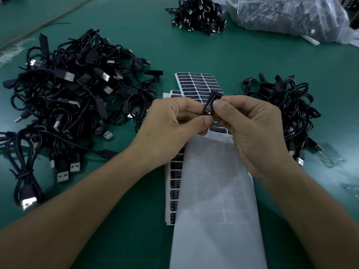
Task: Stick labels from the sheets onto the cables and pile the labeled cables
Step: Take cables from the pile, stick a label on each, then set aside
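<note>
Here, above the sheets, the cable is pinched by the left grip and right grip, and its label could be creased or skewed if pressed unevenly.

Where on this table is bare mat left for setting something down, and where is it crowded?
Bare mat runs between the far cable pile and the label sheets, and left of that far pile. Crowded: the middle, where left hand and right hand hold a cable piece over the sheets, hemmed by the left pile and right pile.
</note>
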Demonstrator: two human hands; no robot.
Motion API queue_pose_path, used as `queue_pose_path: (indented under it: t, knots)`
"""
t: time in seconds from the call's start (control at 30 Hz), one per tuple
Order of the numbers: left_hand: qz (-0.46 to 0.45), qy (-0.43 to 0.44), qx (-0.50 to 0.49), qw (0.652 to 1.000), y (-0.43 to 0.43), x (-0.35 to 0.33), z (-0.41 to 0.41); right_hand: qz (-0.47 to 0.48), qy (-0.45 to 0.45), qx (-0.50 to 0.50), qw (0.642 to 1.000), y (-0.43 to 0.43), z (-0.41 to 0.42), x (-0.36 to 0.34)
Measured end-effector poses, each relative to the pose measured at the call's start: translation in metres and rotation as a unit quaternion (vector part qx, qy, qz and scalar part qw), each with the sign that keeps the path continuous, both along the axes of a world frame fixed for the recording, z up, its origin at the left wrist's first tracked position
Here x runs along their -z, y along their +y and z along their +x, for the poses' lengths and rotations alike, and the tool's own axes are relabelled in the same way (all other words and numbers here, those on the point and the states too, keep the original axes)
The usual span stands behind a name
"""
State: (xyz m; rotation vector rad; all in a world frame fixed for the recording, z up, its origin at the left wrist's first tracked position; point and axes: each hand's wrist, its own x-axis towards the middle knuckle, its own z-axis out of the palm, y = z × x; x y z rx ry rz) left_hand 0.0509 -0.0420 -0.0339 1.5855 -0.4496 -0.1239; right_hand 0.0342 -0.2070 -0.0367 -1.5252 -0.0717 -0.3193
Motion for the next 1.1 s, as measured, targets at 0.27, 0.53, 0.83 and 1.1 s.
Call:
queue_pose_path:
  t: [0.27,0.53,0.83,1.1]
  knots:
    - [-0.007,0.015,0.004,1.000,0.000,-0.001,-0.001,-0.073,-0.056,0.021,0.996,0.004,-0.005,-0.005]
    - [-0.014,0.008,-0.010,1.000,-0.001,-0.003,-0.003,-0.090,-0.089,0.028,0.992,0.010,-0.009,-0.007]
    - [-0.009,0.011,-0.022,1.000,0.000,-0.003,-0.001,-0.080,-0.107,0.011,0.991,0.013,-0.011,-0.011]
    - [-0.009,0.019,-0.028,0.999,-0.002,-0.002,-0.002,-0.075,-0.089,0.023,0.993,0.012,-0.010,-0.012]
